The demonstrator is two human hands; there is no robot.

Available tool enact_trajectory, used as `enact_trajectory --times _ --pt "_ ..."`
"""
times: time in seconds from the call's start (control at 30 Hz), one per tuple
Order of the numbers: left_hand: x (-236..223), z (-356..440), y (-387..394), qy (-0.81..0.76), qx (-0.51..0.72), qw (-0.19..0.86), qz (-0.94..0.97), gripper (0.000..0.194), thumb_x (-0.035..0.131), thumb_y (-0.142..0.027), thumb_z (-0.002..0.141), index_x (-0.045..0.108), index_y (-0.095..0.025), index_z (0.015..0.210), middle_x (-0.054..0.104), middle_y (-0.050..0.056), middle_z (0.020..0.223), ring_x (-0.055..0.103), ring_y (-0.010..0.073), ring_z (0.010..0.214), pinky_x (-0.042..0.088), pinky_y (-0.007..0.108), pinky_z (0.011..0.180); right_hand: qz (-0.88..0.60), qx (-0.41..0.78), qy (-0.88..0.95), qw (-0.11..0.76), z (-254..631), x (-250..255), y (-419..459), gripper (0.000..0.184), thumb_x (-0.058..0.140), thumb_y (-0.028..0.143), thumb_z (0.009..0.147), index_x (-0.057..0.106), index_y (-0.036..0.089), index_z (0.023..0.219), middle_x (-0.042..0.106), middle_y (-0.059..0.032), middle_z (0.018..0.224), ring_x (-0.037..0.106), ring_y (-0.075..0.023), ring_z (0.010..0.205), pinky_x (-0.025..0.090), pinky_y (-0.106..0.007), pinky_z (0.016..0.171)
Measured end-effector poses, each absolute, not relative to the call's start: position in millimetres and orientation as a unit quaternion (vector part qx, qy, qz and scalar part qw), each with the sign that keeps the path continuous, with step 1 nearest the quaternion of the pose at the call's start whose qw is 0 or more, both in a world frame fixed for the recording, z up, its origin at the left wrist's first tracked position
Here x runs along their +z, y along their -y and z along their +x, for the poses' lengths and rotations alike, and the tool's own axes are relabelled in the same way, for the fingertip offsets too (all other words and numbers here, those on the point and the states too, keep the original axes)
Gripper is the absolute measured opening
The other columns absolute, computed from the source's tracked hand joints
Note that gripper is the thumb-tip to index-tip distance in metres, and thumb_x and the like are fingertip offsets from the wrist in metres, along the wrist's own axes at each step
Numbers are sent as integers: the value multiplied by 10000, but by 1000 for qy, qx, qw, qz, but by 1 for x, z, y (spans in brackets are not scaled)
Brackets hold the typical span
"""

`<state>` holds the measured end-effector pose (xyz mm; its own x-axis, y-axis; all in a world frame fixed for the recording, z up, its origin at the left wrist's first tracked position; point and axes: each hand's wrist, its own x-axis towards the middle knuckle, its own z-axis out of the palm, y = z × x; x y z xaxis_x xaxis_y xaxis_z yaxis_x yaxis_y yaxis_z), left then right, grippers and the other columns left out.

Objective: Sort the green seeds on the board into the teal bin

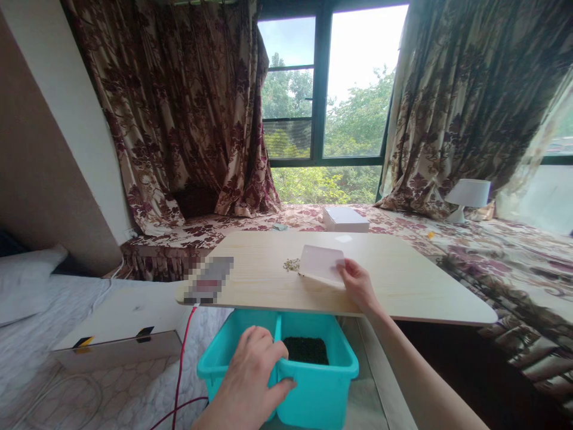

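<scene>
My right hand (357, 283) pinches the near right corner of a thin, pale plastic sheet (321, 263), tilted over the tabletop. At the sheet's left edge lies a small scatter of greenish-brown grains (292, 264), too small to identify. Below the table's near edge, my left hand (255, 373) grips a turquoise two-compartment bin (316, 394) at its front rim by the divider, thumb outside and fingers over the top. Dark fine grains (307, 350) cover the floor of the right compartment. The visible part of the left compartment shows bare turquoise walls; my hand hides the rest.
The light wooden table (425, 286) carries a pixelated device (209, 280) on its left, with a red cable (182, 352) hanging down. A white box (129, 322) lies on the bed at left. Behind are another white box (345, 218) and a lamp (468, 194).
</scene>
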<state>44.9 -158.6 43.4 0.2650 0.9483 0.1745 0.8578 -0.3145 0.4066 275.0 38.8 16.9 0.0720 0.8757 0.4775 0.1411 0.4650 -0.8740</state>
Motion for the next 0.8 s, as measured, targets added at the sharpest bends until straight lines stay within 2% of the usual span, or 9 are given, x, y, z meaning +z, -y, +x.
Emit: enact_trajectory --times 0.8 --pt "40 43 157 -573 196 119 787 163 688 -187 725 572 -196 839 583 24 888 491 232 993 342 407 922 -407 303 620 598 275 17 -35 266 616 427 728 653 179 817 729 -92 841 671 -231 789 508 -352 745"
